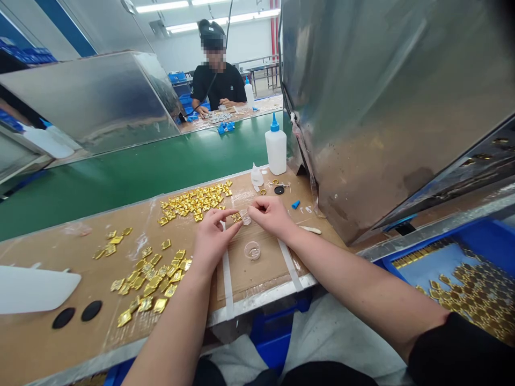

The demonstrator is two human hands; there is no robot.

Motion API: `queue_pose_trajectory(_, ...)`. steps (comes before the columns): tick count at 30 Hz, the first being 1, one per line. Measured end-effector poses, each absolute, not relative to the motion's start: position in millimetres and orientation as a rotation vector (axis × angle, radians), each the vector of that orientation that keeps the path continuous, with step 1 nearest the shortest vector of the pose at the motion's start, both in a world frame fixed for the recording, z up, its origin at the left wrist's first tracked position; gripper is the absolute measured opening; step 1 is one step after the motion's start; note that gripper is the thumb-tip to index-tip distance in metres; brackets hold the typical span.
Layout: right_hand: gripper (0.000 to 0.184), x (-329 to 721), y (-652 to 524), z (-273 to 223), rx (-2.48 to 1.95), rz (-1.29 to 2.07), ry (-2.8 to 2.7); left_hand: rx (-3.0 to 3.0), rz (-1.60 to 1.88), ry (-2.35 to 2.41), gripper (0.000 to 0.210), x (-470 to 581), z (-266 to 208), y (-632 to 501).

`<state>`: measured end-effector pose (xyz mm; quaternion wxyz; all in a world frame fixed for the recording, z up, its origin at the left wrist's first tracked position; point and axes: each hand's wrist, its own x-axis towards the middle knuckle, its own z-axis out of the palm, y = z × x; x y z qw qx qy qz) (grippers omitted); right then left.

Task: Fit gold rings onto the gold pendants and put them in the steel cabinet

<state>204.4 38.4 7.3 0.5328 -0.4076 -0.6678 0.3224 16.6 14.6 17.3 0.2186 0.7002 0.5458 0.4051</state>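
My left hand (210, 238) pinches a small gold square piece (236, 217) between thumb and finger over the cardboard-covered bench. Close by on the right, my right hand (269, 214) is closed with thumb and finger pressed together around something thin; what it is stays too small to make out. A small clear cup (246, 220) shows between the two hands. Below them a second clear round cup (252, 250) rests on the cardboard. Many gold pieces (195, 201) lie in a spread beyond my left hand, and another scattered group (153, 276) lies left of my left forearm.
A white squeeze bottle (276, 150) and a smaller bottle (256, 177) stand at the back. A blue cap (295, 205) lies right. Metal housing (382, 96) rises at right, above a blue bin (388, 262) of gold pieces. Across the green belt (137, 171) sits another person (219, 80).
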Motion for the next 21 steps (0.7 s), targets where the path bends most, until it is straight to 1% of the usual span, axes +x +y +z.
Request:
queue_pose_trajectory(5, 0.030, 207, 38, 9, -0.998, 0.734, -1.537, 1.930, 1.134, 1.529, 0.029, 15, 16, 17)
queue_pose_trajectory(11, 0.032, 208, 40, 6, -1.235, 0.659, -1.662, 1.879, 1.185, 1.573, 0.030, 12, 14, 19)
queue_pose_trajectory(17, 0.042, 208, 36, 10, -1.465, 0.578, -1.890, 1.885, 1.215, 1.609, 0.035, 10, 12, 22)
queue_pose_trajectory(21, 0.047, 209, 32, 17, -1.601, 0.498, -1.932, 1.859, 1.253, 1.623, 0.042, 10, 14, 24)
